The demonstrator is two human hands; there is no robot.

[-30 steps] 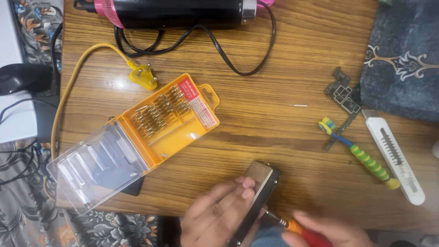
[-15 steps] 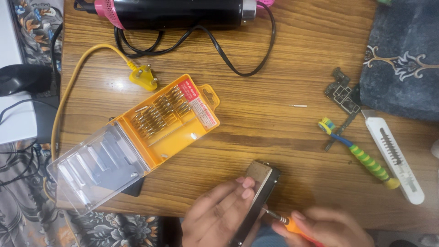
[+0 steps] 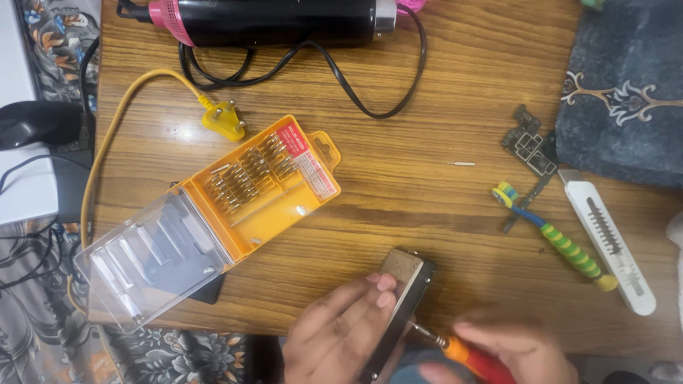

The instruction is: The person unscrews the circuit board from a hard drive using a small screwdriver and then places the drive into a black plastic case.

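My left hand [image 3: 341,331] grips the phone [image 3: 398,306] on edge at the table's [image 3: 441,121] near side, and my right hand [image 3: 516,348] pinches the orange screwdriver [image 3: 455,348]. I'd keep the tip square in the screw, light pressure. The phone's long axis runs diagonally, its top end pointing away and right.

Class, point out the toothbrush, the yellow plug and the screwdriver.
toothbrush [image 3: 562,245]: head view, on its striped handle.
yellow plug [image 3: 222,119]: head view, on its body.
screwdriver [image 3: 455,348]: head view, on its orange collar.
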